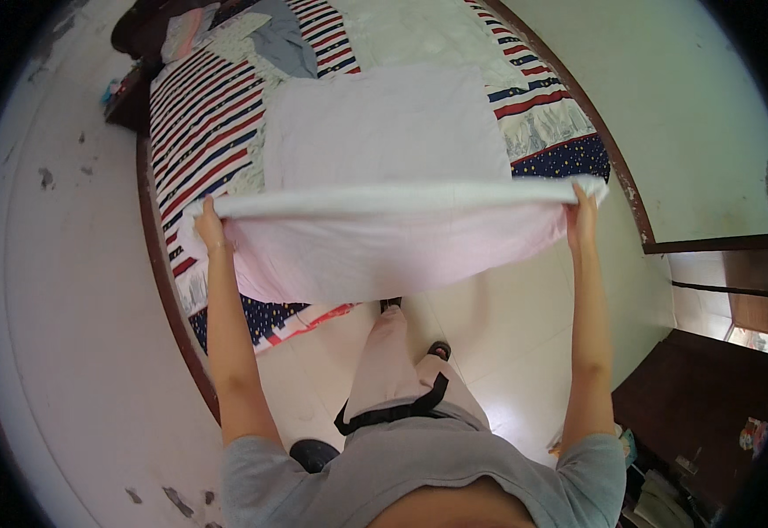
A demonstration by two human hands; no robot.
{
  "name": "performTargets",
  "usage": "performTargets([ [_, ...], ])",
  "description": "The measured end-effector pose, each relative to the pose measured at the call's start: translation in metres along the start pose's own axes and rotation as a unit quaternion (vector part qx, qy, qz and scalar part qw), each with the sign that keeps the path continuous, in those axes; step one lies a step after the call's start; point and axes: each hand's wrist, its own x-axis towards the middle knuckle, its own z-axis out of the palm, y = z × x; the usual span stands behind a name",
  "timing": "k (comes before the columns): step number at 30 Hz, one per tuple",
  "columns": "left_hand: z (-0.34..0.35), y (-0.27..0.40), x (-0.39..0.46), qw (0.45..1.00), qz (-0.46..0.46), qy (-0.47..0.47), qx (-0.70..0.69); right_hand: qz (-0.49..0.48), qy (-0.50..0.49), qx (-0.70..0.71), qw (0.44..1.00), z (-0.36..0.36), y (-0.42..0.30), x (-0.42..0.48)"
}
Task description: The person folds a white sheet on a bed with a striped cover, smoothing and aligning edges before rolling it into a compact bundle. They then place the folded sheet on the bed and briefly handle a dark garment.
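A pale pink and white cloth [384,247] is stretched wide between my two hands, above the near end of the bed. My left hand [210,228] grips its left end, thumb on top. At the other end, my right hand [582,211] pinches the right corner, where a little of the fabric bunches above the fingers. The long upper edge looks folded or rolled over, and the pink part hangs below it. Just beyond, a white cloth [390,125] lies spread on the striped bedding [206,119]; its near edge is hidden behind the held cloth.
A grey garment [285,39] lies on the far part of the bed. Walls stand on both sides. A dark wooden cabinet [694,396] is at the lower right. Pale floor tiles [516,330] show around my feet, and a black round object [315,455] is behind me on the left.
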Motion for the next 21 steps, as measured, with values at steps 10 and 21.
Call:
performTargets([
  [10,0.092,-0.189,0.108,0.975,-0.002,-0.196,0.105,0.137,0.034,-0.256,0.956,-0.002,0.200,0.089],
  [21,-0.061,-0.345,-0.076,0.813,-0.567,0.063,-0.114,0.432,0.238,-0.060,0.868,-0.108,0.337,-0.077],
])
